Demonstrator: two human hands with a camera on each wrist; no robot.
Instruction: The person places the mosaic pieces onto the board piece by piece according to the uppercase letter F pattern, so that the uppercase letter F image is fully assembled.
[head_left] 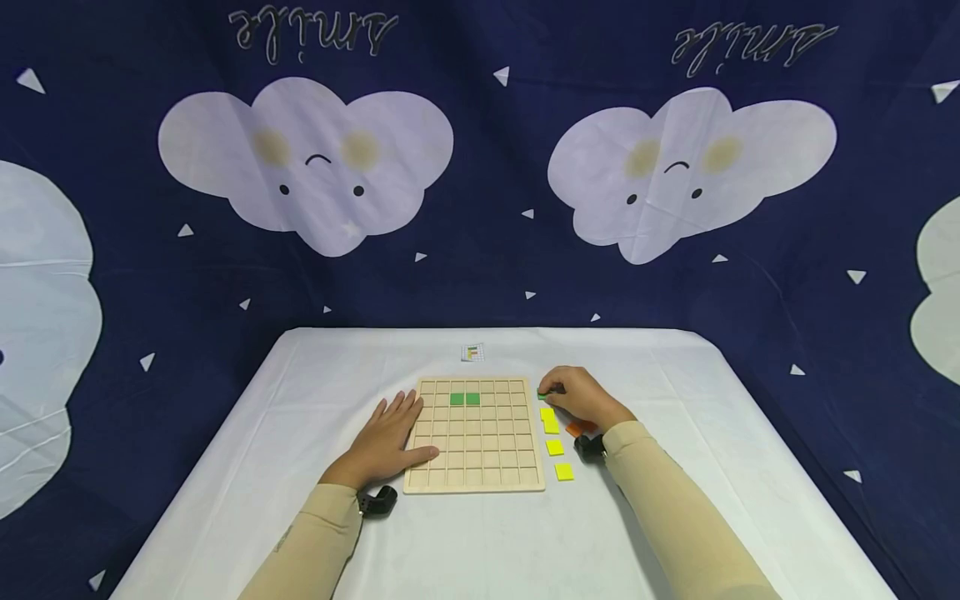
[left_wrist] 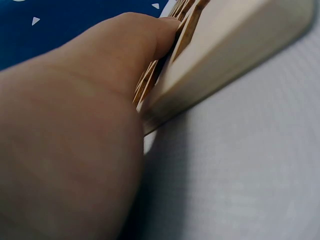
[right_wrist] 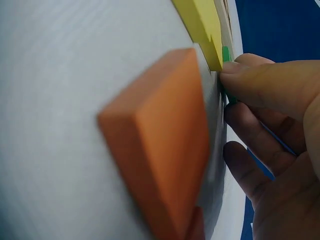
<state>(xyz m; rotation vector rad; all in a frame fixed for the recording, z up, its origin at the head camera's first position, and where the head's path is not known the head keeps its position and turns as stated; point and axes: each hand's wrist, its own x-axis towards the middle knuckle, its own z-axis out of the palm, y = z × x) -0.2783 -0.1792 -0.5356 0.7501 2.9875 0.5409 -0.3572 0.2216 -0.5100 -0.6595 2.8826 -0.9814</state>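
A wooden grid board (head_left: 480, 467) lies on the white table, with two green square tiles (head_left: 465, 399) side by side in its second row from the top. My left hand (head_left: 382, 442) rests spread along the board's left edge, its thumb over the grid. Right of the board, my right hand (head_left: 581, 393) pinches another green tile (right_wrist: 226, 54) between thumb and fingers. Below that hand, several yellow tiles (head_left: 555, 447) run down beside the board. Orange tiles (right_wrist: 170, 135) lie under the right wrist, partly hidden by it in the head view.
A small printed card (head_left: 472, 353) with a coloured grid pattern lies behind the board. The white tablecloth (head_left: 480, 550) reaches to a dark blue curtain (head_left: 495, 283) with clouds. Each wrist wears a black camera (head_left: 590, 448).
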